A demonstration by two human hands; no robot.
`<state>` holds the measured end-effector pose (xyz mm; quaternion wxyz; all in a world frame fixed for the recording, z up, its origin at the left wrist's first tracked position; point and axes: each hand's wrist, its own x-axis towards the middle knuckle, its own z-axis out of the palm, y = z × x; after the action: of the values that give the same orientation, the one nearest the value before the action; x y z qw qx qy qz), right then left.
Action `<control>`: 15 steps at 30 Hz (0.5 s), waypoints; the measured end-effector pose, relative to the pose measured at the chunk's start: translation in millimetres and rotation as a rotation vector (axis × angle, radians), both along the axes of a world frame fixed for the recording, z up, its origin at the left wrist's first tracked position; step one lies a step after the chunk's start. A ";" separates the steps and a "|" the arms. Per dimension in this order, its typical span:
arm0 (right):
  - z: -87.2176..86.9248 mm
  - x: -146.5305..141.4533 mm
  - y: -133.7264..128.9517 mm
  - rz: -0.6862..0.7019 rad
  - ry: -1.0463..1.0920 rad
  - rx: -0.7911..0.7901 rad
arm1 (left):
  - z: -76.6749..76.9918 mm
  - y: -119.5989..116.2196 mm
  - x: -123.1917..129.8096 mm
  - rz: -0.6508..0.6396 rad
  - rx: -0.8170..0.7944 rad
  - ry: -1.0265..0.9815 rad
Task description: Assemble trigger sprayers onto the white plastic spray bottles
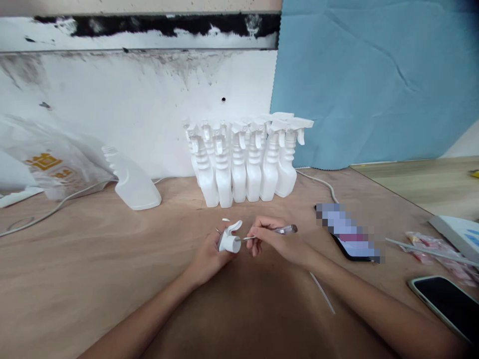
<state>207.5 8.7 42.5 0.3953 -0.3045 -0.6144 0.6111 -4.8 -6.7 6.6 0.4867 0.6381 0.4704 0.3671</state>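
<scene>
My left hand [208,257] is closed around a white trigger spray head [230,243], its round collar turned to the right and its trigger sticking up. My right hand [267,234] grips a screwdriver [288,230] with a clear handle. The thin metal shaft points left, its tip close to the collar's opening; whether it touches cannot be made out. A thin, pale dip tube [322,293] lies on the table beside my right forearm. Farther back on the left stands a white bottle [136,184] with no spray head on its neck.
Several white spray bottles [239,179] with trigger heads stand grouped against the wall. A plastic bag [62,159] and a cable [71,197] lie at left. On the right are a lit phone [350,232], a dark phone [449,304], small packets [430,249] and a white box [458,234].
</scene>
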 end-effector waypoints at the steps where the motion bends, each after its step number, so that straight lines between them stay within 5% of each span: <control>1: 0.3 0.5 0.4 0.019 0.014 -0.037 | 0.0 -0.5 -0.7 -0.006 0.003 0.001; 15: -37.0 1.0 9.4 0.168 0.318 -0.307 | 5.2 -2.1 0.1 0.014 0.005 -0.004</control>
<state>208.5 18.0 5.6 0.3838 -0.2086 -0.4675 0.7685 -4.6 -8.9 11.8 0.4836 0.6351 0.4729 0.3730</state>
